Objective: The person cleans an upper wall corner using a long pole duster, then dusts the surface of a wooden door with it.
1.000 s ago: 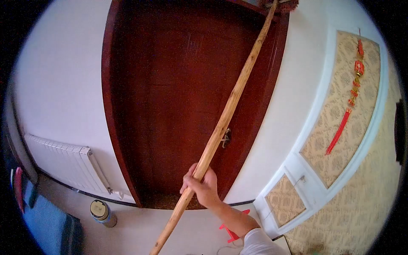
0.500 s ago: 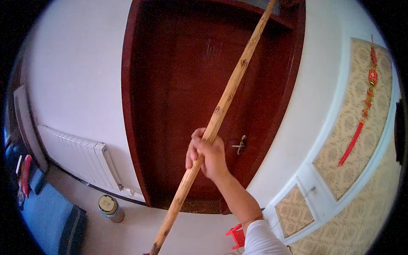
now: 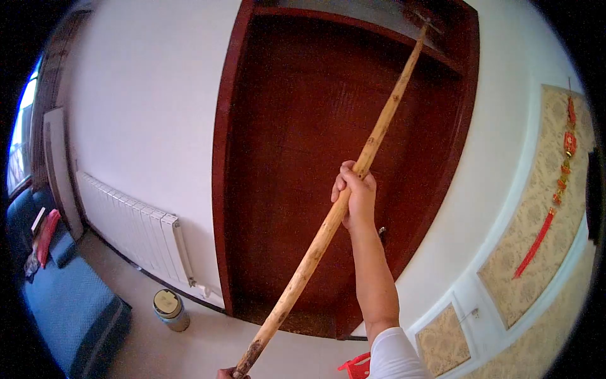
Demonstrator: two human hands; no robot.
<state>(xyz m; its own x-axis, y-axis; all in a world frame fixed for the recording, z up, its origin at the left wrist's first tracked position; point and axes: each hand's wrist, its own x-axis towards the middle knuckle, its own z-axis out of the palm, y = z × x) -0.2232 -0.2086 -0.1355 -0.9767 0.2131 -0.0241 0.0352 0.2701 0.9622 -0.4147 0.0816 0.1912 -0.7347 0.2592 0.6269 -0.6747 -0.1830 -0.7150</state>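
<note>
While clamping wooden pole [image 3: 309,258] in curled right hand [image 3: 358,192], can't tell grip of left hand [image 3: 225,374]; can't see into lidded bin [image 3: 172,313].

White sleeve [image 3: 396,355], plain, short; right forearm [image 3: 375,275] bare below hem [image 3: 385,331]; hands [image 3: 360,194] bare where seen.

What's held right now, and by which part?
Wooden pole: right hand grips its visible shaft midway; left hand, mostly cut off, is at the lower visible end, grip unclear.

A long, pale wooden pole [image 3: 314,249], marked with dark knots, slants upward from near left to far right.
</note>
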